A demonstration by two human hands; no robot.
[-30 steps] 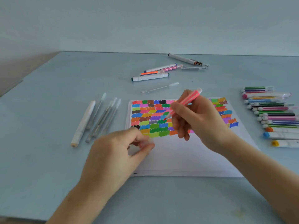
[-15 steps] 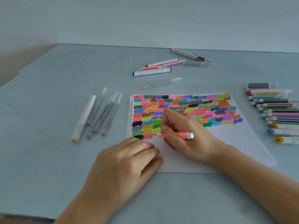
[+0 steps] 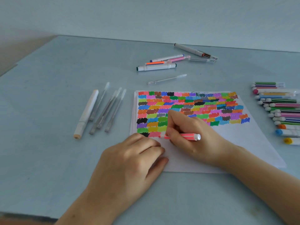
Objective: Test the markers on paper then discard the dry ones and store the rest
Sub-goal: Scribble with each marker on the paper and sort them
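**Pink marker at the foot of the swatch grid**

The right hand point(image 3: 193, 137) gripped a pink marker point(image 3: 183, 136), fingers curled round its barrel. The marker lay nearly level, its white end cap pointing right and its tip pointing left, at the lower left of the sheet of paper point(image 3: 227, 143) — just beside a pink swatch at the foot of the coloured patches. The left hand point(image 3: 129, 163) rested on the paper's lower left corner, fingers loosely curled and lying on the sheet; whether it held anything could not be told. Its knuckles sat just below the marker's tip.

A row of coloured markers point(image 3: 280, 109) lay at the right edge of the pale blue worktop point(image 3: 48, 111). A cluster of grey pens point(image 3: 103, 111) lay left of the paper, and another group of pens point(image 3: 162, 64) lay farther back — well apart from both hands.
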